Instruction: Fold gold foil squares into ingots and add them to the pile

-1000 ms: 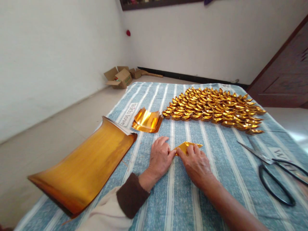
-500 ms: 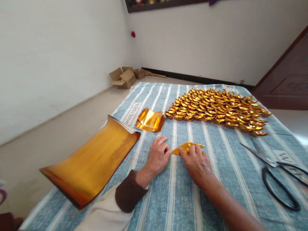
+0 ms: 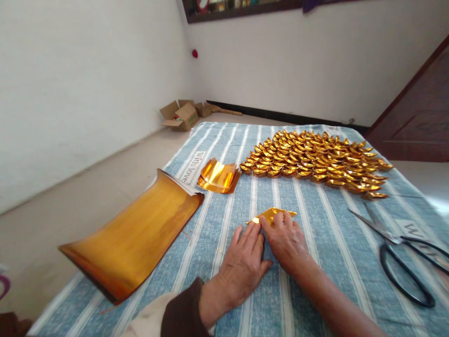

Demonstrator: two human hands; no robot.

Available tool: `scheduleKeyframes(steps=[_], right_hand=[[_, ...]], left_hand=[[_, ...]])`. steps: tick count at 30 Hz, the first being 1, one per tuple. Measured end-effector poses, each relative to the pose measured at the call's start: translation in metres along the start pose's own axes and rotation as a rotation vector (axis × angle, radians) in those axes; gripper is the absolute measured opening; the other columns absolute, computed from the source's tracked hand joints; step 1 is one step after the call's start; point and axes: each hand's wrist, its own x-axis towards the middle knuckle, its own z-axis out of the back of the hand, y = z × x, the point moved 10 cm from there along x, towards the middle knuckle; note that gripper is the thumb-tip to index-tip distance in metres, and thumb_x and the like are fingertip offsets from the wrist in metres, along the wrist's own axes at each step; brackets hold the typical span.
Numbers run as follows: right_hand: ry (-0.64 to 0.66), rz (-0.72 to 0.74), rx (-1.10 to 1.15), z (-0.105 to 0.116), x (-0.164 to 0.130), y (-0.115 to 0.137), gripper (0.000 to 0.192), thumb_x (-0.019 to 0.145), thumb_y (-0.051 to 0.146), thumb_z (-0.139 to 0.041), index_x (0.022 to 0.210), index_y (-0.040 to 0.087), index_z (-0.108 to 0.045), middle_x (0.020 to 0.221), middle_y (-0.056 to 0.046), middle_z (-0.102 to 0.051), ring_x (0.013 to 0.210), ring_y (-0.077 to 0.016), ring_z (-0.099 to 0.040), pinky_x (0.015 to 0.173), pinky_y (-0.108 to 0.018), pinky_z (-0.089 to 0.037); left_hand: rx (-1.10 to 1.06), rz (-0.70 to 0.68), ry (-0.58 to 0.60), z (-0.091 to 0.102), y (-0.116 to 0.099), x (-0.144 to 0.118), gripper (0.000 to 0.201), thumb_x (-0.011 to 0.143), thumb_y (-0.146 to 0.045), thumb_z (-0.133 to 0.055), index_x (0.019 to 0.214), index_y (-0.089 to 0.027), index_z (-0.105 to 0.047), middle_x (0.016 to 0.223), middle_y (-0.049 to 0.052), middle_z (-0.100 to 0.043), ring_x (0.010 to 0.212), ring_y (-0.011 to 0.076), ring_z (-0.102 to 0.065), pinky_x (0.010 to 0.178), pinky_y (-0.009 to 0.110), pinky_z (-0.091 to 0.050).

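Observation:
A folded piece of gold foil paper (image 3: 271, 213) lies flat on the striped cloth in front of me. My right hand (image 3: 286, 236) grips it from above, thumb at its near edge and fingers curled over its right part. My left hand (image 3: 242, 262) lies palm down with fingers stretched out, its fingertips touching the paper's left end; the thumb sticks out to the right. Just beyond is a small stack of cut gold foil sheets (image 3: 218, 175). Many folded gold foil ingots (image 3: 308, 157) stand close together in rows at the back right.
A large stack of gold sheets (image 3: 136, 238) lies on the table's left side. Black-handled scissors (image 3: 393, 238) rest with blades apart on the right. The blue striped tablecloth (image 3: 336, 281) covers the table. An open cardboard box (image 3: 180, 117) stands on the floor beyond.
My left hand has moved nearer to me, turned palm down and stretched its fingers onto the paper's left end. My right hand stays in place on the paper.

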Motion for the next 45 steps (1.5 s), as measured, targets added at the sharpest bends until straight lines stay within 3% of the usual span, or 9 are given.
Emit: scheduleKeyframes(steps=[13, 35, 45], right_hand=[[-0.009, 0.009, -0.024, 0.002, -0.002, 0.002, 0.035, 0.098, 0.024, -0.037, 0.126, 0.028, -0.057, 0.11, -0.019, -0.062, 0.109, -0.036, -0.057, 0.073, -0.04, -0.049], [-0.04, 0.037, -0.078, 0.004, -0.005, 0.003, 0.036, 0.096, 0.023, -0.043, 0.13, 0.028, -0.055, 0.111, -0.019, -0.061, 0.109, -0.0342, -0.056, 0.074, -0.039, -0.049], [-0.057, 0.051, -0.103, 0.004, -0.007, 0.004, 0.037, 0.095, 0.023, -0.043, 0.13, 0.026, -0.054, 0.108, -0.018, -0.061, 0.103, -0.0325, -0.059, 0.074, -0.038, -0.049]], left_hand=[[0.036, 0.024, 0.052, -0.007, 0.006, -0.002, 0.062, 0.09, -0.045, -0.053, 0.139, -0.01, -0.039, 0.141, 0.019, -0.049, 0.134, 0.0342, -0.042, 0.107, 0.059, -0.031], [0.038, 0.031, 0.095, -0.016, 0.005, -0.006, 0.063, 0.094, -0.045, -0.048, 0.144, -0.012, -0.032, 0.151, 0.017, -0.036, 0.143, 0.0309, -0.025, 0.111, 0.058, -0.028], [0.024, 0.034, 0.109, -0.018, 0.006, -0.006, 0.064, 0.094, -0.045, -0.048, 0.146, -0.013, -0.03, 0.152, 0.018, -0.034, 0.143, 0.0323, -0.026, 0.111, 0.058, -0.027]])
